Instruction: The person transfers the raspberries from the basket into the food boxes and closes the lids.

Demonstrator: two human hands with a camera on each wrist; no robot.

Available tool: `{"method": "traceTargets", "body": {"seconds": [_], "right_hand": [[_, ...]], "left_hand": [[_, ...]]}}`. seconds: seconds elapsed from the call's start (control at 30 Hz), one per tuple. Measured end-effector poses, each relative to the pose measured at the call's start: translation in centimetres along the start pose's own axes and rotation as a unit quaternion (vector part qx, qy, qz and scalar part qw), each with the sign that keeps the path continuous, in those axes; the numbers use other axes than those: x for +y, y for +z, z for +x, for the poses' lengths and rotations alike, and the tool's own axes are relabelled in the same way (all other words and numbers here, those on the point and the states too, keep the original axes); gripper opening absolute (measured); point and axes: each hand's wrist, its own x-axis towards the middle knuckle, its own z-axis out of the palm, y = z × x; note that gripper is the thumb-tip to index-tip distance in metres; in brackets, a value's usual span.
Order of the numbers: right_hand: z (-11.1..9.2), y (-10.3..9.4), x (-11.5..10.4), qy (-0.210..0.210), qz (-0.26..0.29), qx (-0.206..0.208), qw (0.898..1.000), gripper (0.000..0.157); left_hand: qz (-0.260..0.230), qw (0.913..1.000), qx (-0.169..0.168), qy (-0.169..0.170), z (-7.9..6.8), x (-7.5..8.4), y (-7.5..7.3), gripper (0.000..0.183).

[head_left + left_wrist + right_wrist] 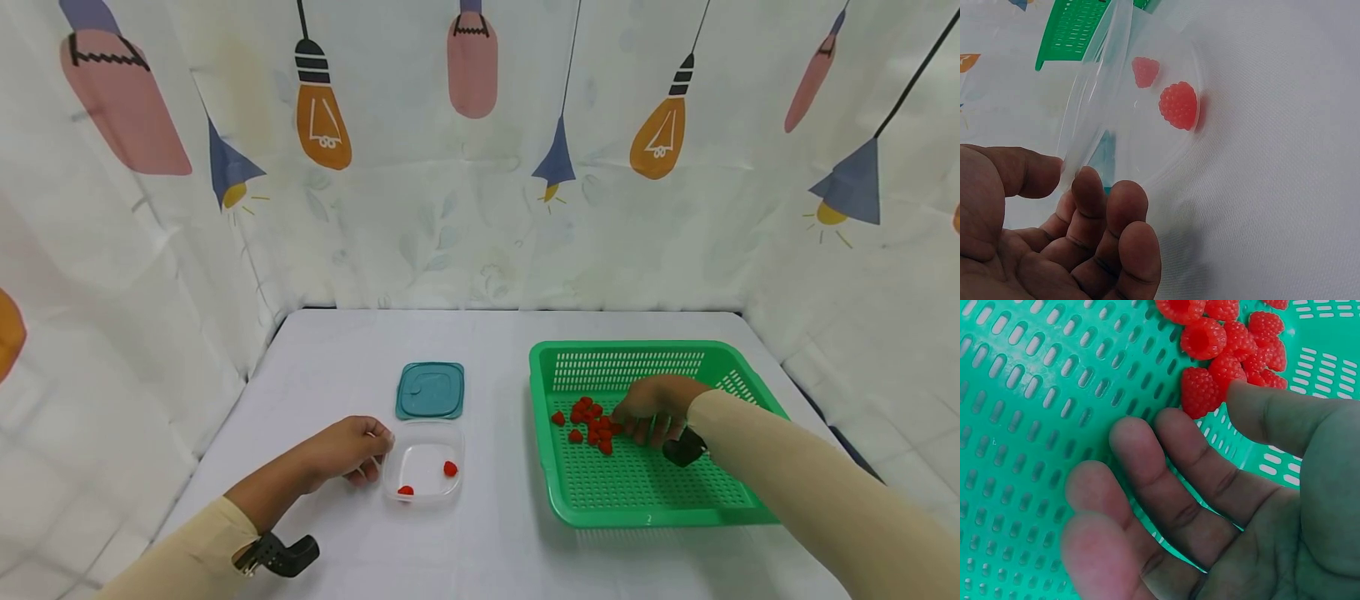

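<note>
The right hand (651, 408) is lowered into the green basket (555, 367), its grip spread, with thumb and forefinger touching one raspberry (1199, 392) at the edge of the red pile (592, 421), nothing yet pinched. The clear container (422, 497), holding two berries, is steadied on the bench (337, 350) by the left hand (347, 448), whose curled grip pinches its rim beside the teal lid (430, 390). Picking seems in hand; a light closing pinch is called for next.
</note>
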Motion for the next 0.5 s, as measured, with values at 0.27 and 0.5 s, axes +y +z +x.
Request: {"method": "traceTargets", "body": {"seconds": [0.27, 0.5], "right_hand": [[0.15, 0.15, 0.26, -0.001, 0.011, 0.002, 1.0, 0.028], [0.26, 0.15, 0.55, -0.002, 0.006, 0.007, 1.0, 0.028]], "left_hand": [[0.006, 1.0, 0.004, -0.002, -0.06, 0.06, 0.09, 0.022], [0.006, 1.0, 0.003, -0.002, -0.1, 0.15, 0.06, 0.022]]}}
